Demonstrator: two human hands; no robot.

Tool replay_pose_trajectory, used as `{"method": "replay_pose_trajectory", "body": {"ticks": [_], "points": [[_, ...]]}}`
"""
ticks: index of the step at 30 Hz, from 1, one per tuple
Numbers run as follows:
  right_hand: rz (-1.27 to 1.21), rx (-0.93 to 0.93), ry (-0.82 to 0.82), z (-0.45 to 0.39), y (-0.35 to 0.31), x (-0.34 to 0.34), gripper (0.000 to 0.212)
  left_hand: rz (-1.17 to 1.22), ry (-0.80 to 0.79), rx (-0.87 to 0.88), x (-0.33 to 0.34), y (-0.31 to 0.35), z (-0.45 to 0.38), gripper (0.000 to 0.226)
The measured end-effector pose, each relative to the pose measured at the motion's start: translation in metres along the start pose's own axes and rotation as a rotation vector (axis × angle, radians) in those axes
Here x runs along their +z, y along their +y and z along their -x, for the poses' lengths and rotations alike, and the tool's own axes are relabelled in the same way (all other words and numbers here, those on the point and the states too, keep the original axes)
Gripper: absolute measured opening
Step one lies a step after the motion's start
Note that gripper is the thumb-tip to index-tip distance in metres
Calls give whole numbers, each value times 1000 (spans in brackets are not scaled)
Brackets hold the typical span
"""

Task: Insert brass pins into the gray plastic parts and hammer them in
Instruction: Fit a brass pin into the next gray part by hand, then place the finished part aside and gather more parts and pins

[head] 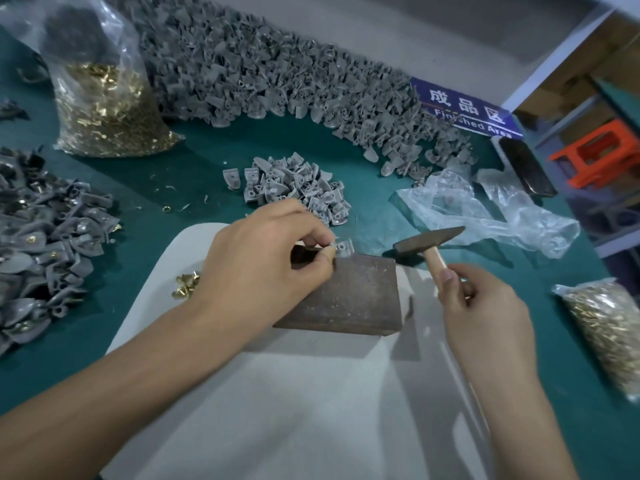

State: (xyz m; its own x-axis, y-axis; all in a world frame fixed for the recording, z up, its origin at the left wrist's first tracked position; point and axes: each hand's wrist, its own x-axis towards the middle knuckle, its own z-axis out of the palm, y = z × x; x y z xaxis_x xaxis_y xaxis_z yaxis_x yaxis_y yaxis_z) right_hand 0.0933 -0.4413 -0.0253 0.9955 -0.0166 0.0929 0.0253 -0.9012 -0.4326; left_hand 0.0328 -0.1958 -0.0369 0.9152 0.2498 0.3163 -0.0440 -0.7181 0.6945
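Note:
My left hand (pixel 263 261) pinches a small gray plastic part (pixel 341 247) at the far edge of a rusty metal block (pixel 349 296), which lies on a white mat (pixel 277 393). My right hand (pixel 485 313) grips the wooden handle of a small hammer (pixel 429 239), whose head hangs just right of the block, above the table. A few loose brass pins (pixel 185 285) lie on the mat, left of my left hand. A small heap of gray parts (pixel 294 183) sits just beyond the block.
A long mound of gray parts (pixel 277 74) runs across the back of the green table. A bag of brass pins (pixel 107 109) stands at the back left, another bag (pixel 606 330) at the right edge. Pinned parts (pixel 45 244) pile up at left. Crumpled plastic (pixel 485 209) lies right.

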Motion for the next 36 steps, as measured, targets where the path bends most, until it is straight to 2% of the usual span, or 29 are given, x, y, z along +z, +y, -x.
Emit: {"method": "replay_pose_trajectory", "body": {"ticks": [4,8,10,14,18,21,27,28,31,32,34,36], "points": [[29,15,-3,-9,1,3,18,49,88,-84,-10,-14,-11,1],[-106,-180,79,-23,-28,5,8,73,108,-118,-12,-17,-14,3],[-149,-273,-49,-37,-49,5,10,99,89,-146,-12,-17,-13,3],[-56,-393,-497,-50,-76,7,23,220,-2,-229,-10,-19,-14,5],[-88,-412,-684,-44,-75,3,14,188,-77,-176,-8,-17,-12,6],[-102,-405,-798,-39,-76,-1,18,144,-99,-157,-7,-19,-10,7],[16,-391,-801,-37,-91,-10,31,101,-25,-189,-11,-31,-16,5],[47,-405,-788,-31,-91,-12,41,98,-14,-196,-12,-32,-17,5],[184,-582,-770,8,-88,-15,102,84,26,-207,-14,-34,-20,5],[233,-644,-783,19,-88,-13,114,85,35,-211,-15,-35,-21,5],[293,-702,-747,31,-84,-5,114,88,43,-219,-16,-36,-22,5],[288,-685,-627,30,-81,-1,106,94,48,-222,-17,-37,-22,5]]}}
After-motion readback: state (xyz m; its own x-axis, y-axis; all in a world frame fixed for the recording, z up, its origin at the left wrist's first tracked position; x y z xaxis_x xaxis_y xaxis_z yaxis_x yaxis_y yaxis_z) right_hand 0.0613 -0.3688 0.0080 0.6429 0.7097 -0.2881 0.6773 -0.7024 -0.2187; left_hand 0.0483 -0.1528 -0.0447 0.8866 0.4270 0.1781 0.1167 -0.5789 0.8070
